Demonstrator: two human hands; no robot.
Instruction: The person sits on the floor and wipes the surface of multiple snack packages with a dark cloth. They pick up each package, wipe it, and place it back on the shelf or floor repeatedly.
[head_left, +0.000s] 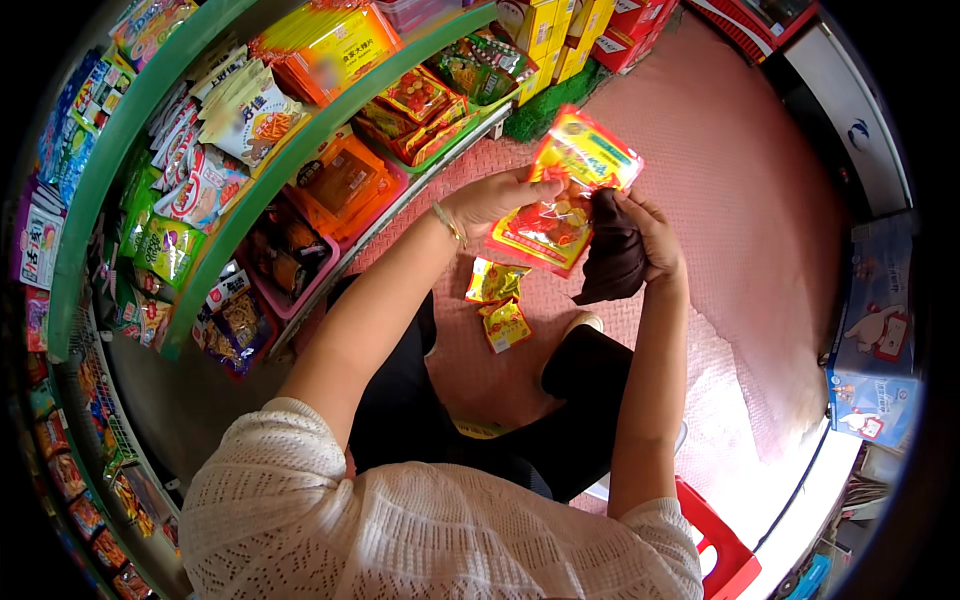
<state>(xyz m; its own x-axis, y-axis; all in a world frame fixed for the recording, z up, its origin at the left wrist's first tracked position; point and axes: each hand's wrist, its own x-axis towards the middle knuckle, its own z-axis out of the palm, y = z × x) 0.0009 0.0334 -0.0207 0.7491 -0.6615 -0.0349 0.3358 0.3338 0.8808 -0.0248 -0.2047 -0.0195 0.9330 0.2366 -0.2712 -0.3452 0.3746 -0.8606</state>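
Observation:
My left hand (499, 201) grips a red and yellow plastic snack packet (559, 221) by its left side, with the thumb across its front. A crumpled dark brown cloth (615, 251) is bunched in my right hand (656, 232), against the packet's right edge. Part of the packet is hidden behind the cloth. Below it, two small yellow and red snack packets (496, 280) lie on the pink textured floor (480, 382), between my legs.
Green-edged shelves (300, 142) full of bagged snacks curve along the left. Pink bins (330, 259) line the lowest level. Yellow cartons (544, 37) are stacked at the back. On the right stand blue printed boxes (874, 330); a red plastic crate (724, 551) is beside me.

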